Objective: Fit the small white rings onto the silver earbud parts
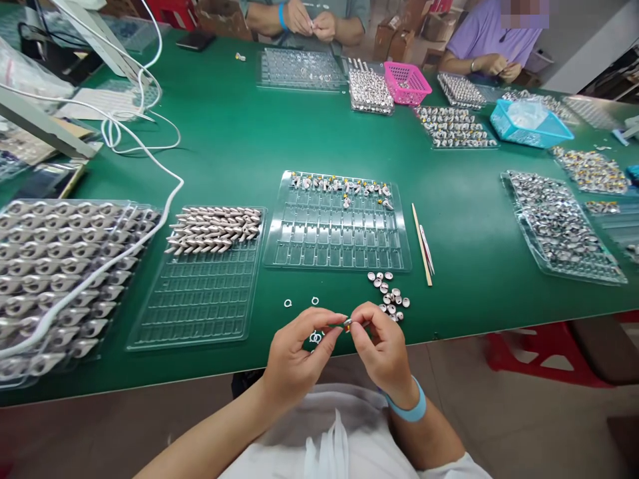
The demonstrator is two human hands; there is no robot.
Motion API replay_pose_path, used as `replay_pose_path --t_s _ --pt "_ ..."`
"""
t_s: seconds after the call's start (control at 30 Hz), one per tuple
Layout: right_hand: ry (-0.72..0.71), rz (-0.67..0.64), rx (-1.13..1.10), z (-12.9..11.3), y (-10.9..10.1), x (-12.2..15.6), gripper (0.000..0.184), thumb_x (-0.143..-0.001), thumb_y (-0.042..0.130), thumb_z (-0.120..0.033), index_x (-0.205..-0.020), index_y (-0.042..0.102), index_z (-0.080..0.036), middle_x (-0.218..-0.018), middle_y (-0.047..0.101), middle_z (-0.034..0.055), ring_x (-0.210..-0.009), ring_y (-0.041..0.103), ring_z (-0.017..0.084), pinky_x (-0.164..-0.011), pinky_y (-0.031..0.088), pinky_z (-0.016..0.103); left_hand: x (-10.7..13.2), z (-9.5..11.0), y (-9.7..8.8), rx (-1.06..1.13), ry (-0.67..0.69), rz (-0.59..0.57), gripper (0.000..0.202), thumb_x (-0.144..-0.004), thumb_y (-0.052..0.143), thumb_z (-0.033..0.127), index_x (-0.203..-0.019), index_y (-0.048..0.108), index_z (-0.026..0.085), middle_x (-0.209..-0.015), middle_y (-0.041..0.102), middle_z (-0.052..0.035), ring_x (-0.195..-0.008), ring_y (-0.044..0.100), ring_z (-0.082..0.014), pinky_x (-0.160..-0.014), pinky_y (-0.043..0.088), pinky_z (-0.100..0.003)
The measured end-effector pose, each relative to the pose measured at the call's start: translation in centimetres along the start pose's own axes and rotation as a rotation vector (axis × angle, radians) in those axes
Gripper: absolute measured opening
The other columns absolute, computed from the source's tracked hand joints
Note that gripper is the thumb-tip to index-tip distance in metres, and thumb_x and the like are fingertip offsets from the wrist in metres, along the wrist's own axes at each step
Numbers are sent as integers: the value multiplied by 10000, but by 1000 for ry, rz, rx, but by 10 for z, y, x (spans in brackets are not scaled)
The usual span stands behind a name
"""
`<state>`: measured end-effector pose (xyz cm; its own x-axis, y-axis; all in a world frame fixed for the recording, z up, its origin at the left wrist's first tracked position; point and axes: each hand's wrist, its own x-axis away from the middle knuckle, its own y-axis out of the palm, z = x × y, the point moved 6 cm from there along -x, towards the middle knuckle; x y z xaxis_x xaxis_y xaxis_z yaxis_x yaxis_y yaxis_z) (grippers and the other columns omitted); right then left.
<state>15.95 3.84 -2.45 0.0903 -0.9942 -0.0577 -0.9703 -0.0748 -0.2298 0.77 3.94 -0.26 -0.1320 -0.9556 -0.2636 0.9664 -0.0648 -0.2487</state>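
Observation:
Close to the table's front edge, my left hand and my right hand meet fingertip to fingertip. Between them they pinch a small metal part with a bit of orange on it; the fingers cover most of it. Several round metal caps lie loose just beyond my right hand. White plastic rings are scattered beside my left hand. Straight ahead sits a clear compartment tray, its back row filled with small silver, white and orange parts.
Left stand a tray of slim metal parts and stacked trays of larger metal pieces, crossed by a white cable. Tweezers and a wooden stick lie right. Two people work across the table near a pink basket.

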Motion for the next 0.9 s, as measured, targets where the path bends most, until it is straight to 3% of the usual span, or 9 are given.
replay_pose_path --t_s 0.23,0.67,0.9 --pt "-92 -47 199 -13 -5 -4 121 -847 518 -129 -755 517 -209 -730 557 -6 -627 496 116 -580 396 255 -8 2 1 -60 27 -108 92 -879 604 133 -884 685 174 -753 689 -47 -733 622 -169 -678 517 -307" --pt "-67 -280 219 -9 -6 -3 103 -861 523 -121 -802 539 -204 -744 552 -10 -658 499 118 -591 388 248 -13 2 7 -163 -5 -333 143 -880 502 114 -775 574 180 -716 602 -6 -687 535 -139 -807 470 -322" --pt "-45 -269 201 -5 -8 0 96 -892 507 -148 -822 544 -203 -766 574 4 -646 494 121 -592 395 263 -13 3 9 -162 5 -366 155 -914 480 134 -804 576 188 -743 626 -15 -702 554 -144 -789 472 -307"
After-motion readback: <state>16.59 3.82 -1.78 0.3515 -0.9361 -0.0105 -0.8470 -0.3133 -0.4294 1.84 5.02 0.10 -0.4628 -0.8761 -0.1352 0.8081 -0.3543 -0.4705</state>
